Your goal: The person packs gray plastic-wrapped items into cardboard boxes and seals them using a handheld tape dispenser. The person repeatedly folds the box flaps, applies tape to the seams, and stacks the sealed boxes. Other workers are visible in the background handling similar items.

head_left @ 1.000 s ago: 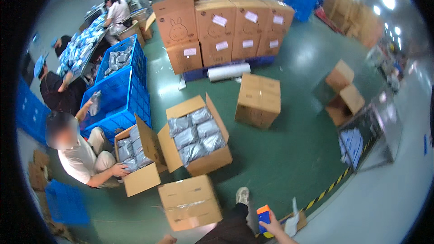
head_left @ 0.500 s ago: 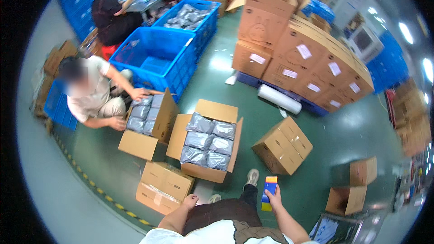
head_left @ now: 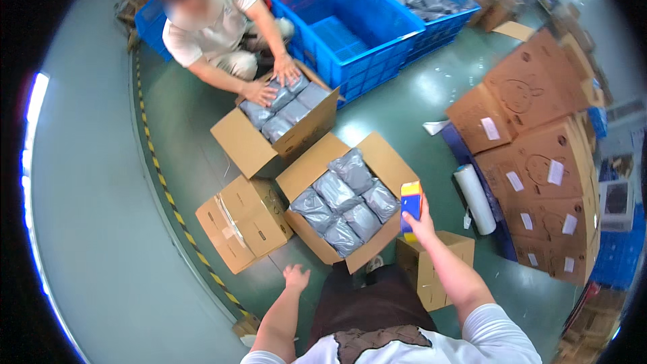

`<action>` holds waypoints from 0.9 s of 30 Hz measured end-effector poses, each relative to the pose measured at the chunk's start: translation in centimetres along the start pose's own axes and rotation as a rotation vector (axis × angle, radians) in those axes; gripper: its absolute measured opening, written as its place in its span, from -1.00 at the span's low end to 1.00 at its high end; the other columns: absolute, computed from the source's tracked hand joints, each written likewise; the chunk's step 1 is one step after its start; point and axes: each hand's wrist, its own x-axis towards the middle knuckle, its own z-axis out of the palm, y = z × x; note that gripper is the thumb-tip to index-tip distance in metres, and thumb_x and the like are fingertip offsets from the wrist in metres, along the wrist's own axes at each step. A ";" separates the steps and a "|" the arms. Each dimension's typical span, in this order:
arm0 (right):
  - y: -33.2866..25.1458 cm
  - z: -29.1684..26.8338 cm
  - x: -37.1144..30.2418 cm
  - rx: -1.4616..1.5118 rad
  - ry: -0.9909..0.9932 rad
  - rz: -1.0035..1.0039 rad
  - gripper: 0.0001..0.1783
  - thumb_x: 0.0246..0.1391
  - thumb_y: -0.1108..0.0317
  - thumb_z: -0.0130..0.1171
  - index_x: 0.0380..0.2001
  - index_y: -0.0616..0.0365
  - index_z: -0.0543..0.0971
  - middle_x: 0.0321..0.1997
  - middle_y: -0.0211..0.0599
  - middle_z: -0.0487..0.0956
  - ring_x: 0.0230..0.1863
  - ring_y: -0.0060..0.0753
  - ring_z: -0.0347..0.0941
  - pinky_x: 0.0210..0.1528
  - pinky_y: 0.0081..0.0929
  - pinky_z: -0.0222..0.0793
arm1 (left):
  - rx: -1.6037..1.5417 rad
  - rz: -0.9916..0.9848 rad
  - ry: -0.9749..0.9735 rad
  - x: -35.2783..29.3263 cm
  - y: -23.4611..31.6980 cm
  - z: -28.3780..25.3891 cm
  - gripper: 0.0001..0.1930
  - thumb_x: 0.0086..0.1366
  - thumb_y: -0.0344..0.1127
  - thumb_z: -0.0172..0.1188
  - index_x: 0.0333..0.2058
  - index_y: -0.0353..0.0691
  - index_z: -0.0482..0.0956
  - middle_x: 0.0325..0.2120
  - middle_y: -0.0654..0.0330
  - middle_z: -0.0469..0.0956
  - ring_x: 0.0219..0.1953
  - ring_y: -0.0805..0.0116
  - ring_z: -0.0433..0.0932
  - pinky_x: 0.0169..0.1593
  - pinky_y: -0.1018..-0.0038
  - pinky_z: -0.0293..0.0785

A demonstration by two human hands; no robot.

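A bright light strip (head_left: 31,136) glows beside the pale wall (head_left: 87,189), and yellow-and-black tape (head_left: 158,172) edges the glossy green floor (head_left: 404,136).

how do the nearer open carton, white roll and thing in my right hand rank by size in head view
1. Nearer open carton
2. White roll
3. Blue-and-yellow thing, though nearer the camera
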 end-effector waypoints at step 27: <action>6.1 9.1 27.0 -0.410 -0.043 -0.333 -0.10 -0.09 0.30 0.17 0.23 0.06 -0.14 0.21 -0.01 0.12 0.23 -0.10 0.06 0.20 -0.31 -0.02 | -0.179 0.130 0.781 16.6 11.5 6.9 -0.23 0.01 0.11 0.11 0.09 -0.25 0.10 0.17 -0.13 -0.15 0.20 -0.15 -0.19 0.15 -0.09 -0.25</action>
